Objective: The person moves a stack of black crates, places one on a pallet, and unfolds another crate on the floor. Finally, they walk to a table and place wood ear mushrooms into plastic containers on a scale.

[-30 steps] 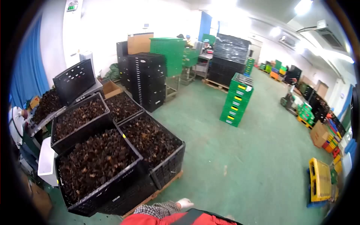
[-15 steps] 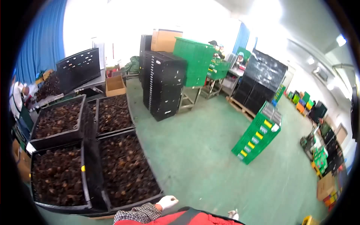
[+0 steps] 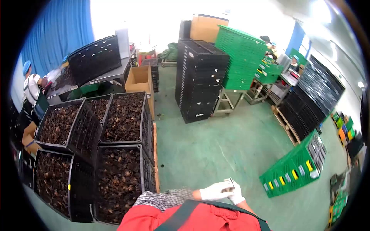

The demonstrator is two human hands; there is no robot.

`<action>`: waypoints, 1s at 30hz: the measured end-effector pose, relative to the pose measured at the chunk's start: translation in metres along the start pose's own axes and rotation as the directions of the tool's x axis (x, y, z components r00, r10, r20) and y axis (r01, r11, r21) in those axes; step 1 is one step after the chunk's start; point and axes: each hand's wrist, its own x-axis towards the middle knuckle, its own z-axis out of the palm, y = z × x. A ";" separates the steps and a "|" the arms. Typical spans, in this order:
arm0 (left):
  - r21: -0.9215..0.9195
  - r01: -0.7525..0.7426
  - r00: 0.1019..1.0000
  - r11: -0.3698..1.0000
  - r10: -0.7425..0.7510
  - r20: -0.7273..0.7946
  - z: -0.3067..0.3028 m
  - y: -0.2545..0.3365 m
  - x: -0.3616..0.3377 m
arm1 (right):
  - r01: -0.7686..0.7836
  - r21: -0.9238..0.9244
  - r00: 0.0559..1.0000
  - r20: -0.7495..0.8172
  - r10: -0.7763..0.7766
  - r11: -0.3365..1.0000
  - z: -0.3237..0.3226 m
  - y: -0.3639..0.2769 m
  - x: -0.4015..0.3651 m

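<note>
My left hand (image 3: 216,191), in a white glove, reaches in front of my red top with its fingers curled. Against it, my right hand (image 3: 237,195), gloved too, is closed. The fingertips meet around a small, thin, dark thing, too small to name. Left of my arm stands the nearest black crate (image 3: 142,169), filled with dark brown dried pieces (image 3: 117,177). Neither hand touches the crate.
More black crates (image 3: 83,125) of the pieces stand at left. Ahead are a black crate stack (image 3: 202,82), green crates (image 3: 241,57) and an open cardboard box (image 3: 138,79). A green crate stack (image 3: 291,169) stands right; a person (image 3: 34,86) works at far left.
My view has turned left, so the far stacks sit further right. My hands, apart before, have come together in front of my body.
</note>
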 end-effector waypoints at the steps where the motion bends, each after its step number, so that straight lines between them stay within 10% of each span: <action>1: -0.081 0.094 0.994 0.992 -0.098 -0.053 -0.018 0.002 0.014 | 0.067 -0.191 0.998 0.028 -0.062 0.979 -0.001 -0.005 0.029; 3: -0.088 0.074 0.973 0.993 -0.091 -0.211 -0.062 -0.016 0.040 | -0.247 0.383 0.967 0.162 0.198 0.890 0.011 -0.011 0.109; 5: -0.028 0.083 0.910 0.996 -0.087 -0.406 -0.115 -0.008 0.059 | -0.352 0.469 0.929 0.283 0.240 0.810 0.037 -0.023 0.181; 6: 0.006 0.076 0.864 0.997 -0.063 -0.499 -0.141 -0.003 0.068 | 0.019 0.004 0.931 0.363 -0.019 1.000 0.053 -0.027 0.212; 7: 0.086 0.150 0.775 0.985 -0.063 -0.629 -0.163 0.004 0.069 | 0.448 -0.402 0.866 0.417 -0.276 0.798 0.070 -0.034 0.243; 10: -0.045 0.210 0.527 0.977 -0.152 -0.836 -0.235 -0.008 0.075 | 0.574 -0.377 0.688 0.703 -0.179 0.727 0.128 -0.057 0.342; 13: -0.170 -0.052 0.390 0.984 -0.136 -0.911 -0.322 -0.049 0.086 | 0.679 -0.455 0.651 0.736 -0.186 0.576 0.189 -0.075 0.426; 17: -0.065 0.173 0.410 0.983 -0.132 -0.903 -0.465 -0.080 0.107 | 0.584 -0.375 0.664 0.731 -0.157 0.720 0.252 -0.056 0.561; 21: -0.038 0.211 0.483 0.977 -0.138 -0.865 -0.605 -0.065 0.137 | 0.761 -0.487 0.558 0.828 -0.051 0.430 0.307 -0.135 0.670; 25: -0.149 0.127 0.368 0.981 -0.186 -0.911 -0.736 -0.072 0.180 | 0.587 -0.604 0.786 0.584 -0.202 0.540 0.317 -0.169 0.768; 30: -0.054 0.125 0.312 0.991 -0.091 -0.946 -0.891 -0.131 0.230 | 0.225 -0.772 0.936 0.341 0.089 0.594 0.264 -0.154 0.897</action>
